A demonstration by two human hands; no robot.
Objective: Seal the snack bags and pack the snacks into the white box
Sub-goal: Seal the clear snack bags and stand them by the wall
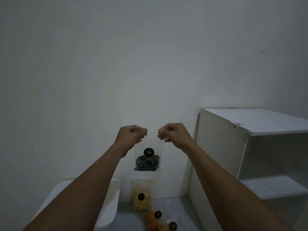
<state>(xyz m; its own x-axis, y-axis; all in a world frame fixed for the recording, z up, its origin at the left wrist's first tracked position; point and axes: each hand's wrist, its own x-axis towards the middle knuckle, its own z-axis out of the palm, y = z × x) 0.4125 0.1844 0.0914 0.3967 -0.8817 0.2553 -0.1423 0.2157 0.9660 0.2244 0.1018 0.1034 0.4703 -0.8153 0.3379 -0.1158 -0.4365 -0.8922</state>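
Both hands, left hand [131, 135] and right hand [171, 134], pinch shut on the clear snack bag [147, 157]; each grip should press the strip between them evenly.

Box [110, 202] left of bags [141, 200] (shelf [250, 147] right).

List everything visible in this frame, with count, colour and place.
Snack bag with dark snacks: one, clear with a black label, held up in the air at centre.
Snack bag with yellow snacks: one, clear, on the surface below it.
Snack bags with orange snacks: apparently two, clear, bottom centre; partly cut off.
White box: one, lower left, partly behind the left forearm.
Shelf unit: one, white, right.
Wall: one, pale grey, behind.
Left hand: grip on the held bag's top edge.
Right hand: same, other end.
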